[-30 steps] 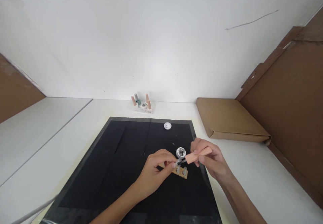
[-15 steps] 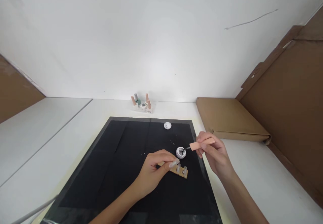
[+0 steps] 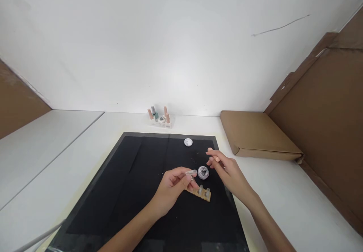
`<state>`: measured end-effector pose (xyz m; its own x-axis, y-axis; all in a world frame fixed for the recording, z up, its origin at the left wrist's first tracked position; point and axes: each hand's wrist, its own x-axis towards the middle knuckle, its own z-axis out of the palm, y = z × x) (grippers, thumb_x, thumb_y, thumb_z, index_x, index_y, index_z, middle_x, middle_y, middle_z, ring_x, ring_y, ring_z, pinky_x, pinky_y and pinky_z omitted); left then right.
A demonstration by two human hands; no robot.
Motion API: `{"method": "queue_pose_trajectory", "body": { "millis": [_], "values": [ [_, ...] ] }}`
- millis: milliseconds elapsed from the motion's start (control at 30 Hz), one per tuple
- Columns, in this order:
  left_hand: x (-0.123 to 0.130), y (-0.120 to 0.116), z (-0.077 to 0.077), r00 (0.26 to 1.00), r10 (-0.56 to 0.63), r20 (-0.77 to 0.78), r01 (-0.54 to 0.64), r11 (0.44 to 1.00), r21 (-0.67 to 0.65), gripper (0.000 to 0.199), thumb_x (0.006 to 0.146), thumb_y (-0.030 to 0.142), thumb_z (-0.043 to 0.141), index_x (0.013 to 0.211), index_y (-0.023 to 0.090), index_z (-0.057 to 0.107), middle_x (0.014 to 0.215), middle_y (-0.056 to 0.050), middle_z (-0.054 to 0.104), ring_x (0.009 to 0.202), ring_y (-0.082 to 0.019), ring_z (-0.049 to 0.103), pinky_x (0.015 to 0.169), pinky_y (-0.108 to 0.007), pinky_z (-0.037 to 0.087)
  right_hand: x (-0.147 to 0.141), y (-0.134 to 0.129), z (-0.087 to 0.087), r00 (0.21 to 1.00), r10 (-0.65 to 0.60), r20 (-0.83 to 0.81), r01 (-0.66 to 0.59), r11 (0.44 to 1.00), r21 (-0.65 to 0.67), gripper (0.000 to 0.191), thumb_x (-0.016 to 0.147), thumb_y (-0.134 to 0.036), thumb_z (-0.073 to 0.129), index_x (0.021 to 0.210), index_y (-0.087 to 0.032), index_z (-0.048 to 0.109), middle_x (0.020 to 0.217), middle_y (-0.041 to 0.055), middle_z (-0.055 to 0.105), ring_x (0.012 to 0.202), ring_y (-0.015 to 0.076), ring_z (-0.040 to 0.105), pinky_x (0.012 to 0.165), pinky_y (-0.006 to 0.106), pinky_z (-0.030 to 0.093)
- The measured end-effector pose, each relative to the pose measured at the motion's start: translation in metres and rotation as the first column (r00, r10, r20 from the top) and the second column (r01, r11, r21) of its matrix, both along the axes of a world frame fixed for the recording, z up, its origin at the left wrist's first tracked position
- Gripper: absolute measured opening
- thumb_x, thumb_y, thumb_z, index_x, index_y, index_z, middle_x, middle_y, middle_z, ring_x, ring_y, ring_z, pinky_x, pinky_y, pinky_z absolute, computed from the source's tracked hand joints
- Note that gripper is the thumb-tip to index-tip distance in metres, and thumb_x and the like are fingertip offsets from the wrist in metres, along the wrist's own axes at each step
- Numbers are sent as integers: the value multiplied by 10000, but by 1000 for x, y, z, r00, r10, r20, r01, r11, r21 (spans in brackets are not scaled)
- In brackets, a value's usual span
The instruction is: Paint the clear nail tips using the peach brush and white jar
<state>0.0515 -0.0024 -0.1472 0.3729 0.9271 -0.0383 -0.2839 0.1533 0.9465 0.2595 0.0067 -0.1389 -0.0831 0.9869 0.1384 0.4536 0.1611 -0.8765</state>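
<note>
My left hand [image 3: 177, 184] pinches a clear false nail tip [image 3: 191, 172] between thumb and fingers, above the black mat [image 3: 121, 191]. Beneath those fingers lies a tan display strip [image 3: 195, 193], partly covered, with two more clear nail tips [image 3: 208, 192] standing on its right end. An uncapped white jar [image 3: 203, 173] with silvery-grey contents stands between my hands. My right hand [image 3: 224, 165], fingers closed, holds a peach-handled polish brush [image 3: 210, 150] just right of the jar. Fingers cover much of its handle, and I cannot make out the bristles.
The jar's white lid [image 3: 188, 142] lies near the mat's far edge. Behind the mat, a clear tray [image 3: 159, 125] carries several polish bottles [image 3: 168, 120]. A flat cardboard box [image 3: 258, 133] sits at right, beside a cardboard wall [image 3: 326, 119]. The white wall [image 3: 181, 55] closes off the back.
The brush has left the jar, and its handle has swung round in my right hand, which moved left. My left hand has turned the nail tip more level and slightly higher.
</note>
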Motion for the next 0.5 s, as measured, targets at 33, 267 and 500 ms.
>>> {"method": "queue_pose_trajectory", "body": {
  "millis": [33,267,500],
  "values": [
    [0,0,0,1000,2,9,-2,1000,-19,348,738,486,754,821,148,756,637,-38,748,581,-124,643,613,-226,521,0,0,-1,998,-1,56,1,1000,-10,260,931,-401,487,1073,-240,634,827,44,665,710,201,617,685,350,476],
    [-2,-1,9,999,34,31,-30,993,-110,324,649,416,840,810,148,755,650,-33,748,603,-115,628,619,-213,492,0,-1,1,963,82,258,-55,993,-107,297,881,-417,543,1124,-258,604,1110,83,680,1016,279,626,856,407,474],
    [2,2,10,987,159,7,-157,980,-119,341,601,407,863,813,153,779,639,-36,757,566,-109,600,598,-223,475,6,0,-4,939,184,291,-139,976,-166,420,726,-235,687,1132,-246,579,1265,94,634,1081,269,615,904,395,484]
  ]
}}
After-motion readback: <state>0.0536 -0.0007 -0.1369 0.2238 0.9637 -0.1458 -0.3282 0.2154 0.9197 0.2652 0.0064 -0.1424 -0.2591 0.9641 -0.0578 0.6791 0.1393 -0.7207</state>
